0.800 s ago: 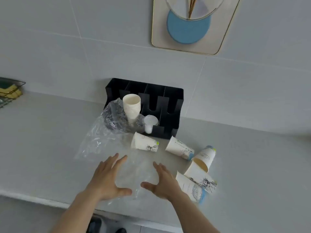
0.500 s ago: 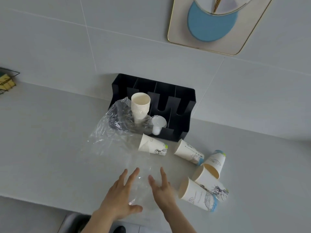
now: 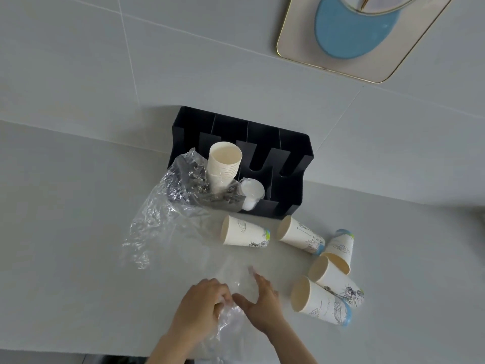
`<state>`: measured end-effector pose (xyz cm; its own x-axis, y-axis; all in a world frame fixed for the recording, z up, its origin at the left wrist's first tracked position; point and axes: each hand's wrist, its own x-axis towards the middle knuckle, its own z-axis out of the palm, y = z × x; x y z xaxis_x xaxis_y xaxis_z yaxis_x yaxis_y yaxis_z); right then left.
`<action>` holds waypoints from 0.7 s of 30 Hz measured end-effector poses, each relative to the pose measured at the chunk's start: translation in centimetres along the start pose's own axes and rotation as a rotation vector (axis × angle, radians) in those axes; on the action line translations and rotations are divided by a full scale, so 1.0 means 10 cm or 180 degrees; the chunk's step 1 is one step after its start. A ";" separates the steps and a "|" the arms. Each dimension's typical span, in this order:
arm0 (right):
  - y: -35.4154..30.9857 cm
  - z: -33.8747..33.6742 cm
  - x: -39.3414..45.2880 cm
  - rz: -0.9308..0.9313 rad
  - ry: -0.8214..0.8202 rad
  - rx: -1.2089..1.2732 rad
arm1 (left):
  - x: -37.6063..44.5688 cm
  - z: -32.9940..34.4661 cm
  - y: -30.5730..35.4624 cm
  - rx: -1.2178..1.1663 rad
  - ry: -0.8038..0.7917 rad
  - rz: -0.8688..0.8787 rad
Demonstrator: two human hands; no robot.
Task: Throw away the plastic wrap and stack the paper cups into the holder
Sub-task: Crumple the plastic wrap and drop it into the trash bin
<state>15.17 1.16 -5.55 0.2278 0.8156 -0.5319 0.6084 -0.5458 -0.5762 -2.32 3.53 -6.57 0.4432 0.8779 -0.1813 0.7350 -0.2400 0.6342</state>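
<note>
1. A pale counter (image 3: 78,232) met a grey tiled wall (image 3: 183,61).
2. The left hand (image 3: 199,308) had closed on the wrap (image 3: 168,232); the right hand (image 3: 262,300) lay flat, fingers spread, on it.
3. Five cups (image 3: 244,233) lay tipped over to the right, near the far black holder (image 3: 286,164).

Bright even light, soft shadows, wide-angle bending at edges

The holder (image 3: 286,164) is black; the paper cups (image 3: 245,235) are cream with dark line drawings and blue-green bases; the plastic wrap (image 3: 168,227) is clear.
</note>
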 end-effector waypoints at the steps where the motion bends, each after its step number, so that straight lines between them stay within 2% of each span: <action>1: -0.04 -0.01 -0.01 0.0067 -0.0085 0.0289 | 0.03 -0.04 0.00 -0.0222 0.0165 0.0037; 4: -0.21 -0.07 -0.04 0.0316 -0.0213 0.1601 | 0.14 -0.13 0.02 -0.1089 0.0685 -0.0022; 6: -0.30 -0.15 -0.01 0.0445 -0.0259 0.2140 | 0.20 -0.19 0.05 -0.1612 0.0890 -0.0158; 9: -0.42 -0.22 0.03 0.0397 -0.0248 0.2635 | 0.26 -0.28 0.08 -0.1571 0.1258 -0.0017; 11: -0.49 -0.26 0.05 0.0315 -0.0212 0.2798 | 0.29 -0.35 0.05 -0.1520 0.1140 0.0068; 13: -0.58 -0.29 0.08 0.0231 -0.0319 0.2946 | 0.31 -0.46 0.06 -0.1931 0.0595 0.0063; 15: -0.70 -0.34 0.10 0.0117 -0.0628 0.3158 | 0.36 -0.58 0.07 -0.2288 0.0130 0.0092; 16: -0.75 -0.37 0.10 0.0011 -0.0797 0.3194 | 0.38 -0.64 0.08 -0.2353 0.0069 0.0104; 18: -0.85 -0.38 0.12 -0.0120 -0.0912 0.3051 | 0.43 -0.74 0.11 -0.2469 0.0246 0.0070; 21: -0.85 -0.34 0.18 0.0057 -0.0528 0.2960 | 0.49 -0.85 0.16 -0.2760 0.0713 -0.0057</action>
<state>13.02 7.95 0.48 0.0766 0.8069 -0.5857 -0.2610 -0.5507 -0.7928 -3.37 10.93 -0.07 0.2582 0.9606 -0.1032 0.0546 0.0922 0.9942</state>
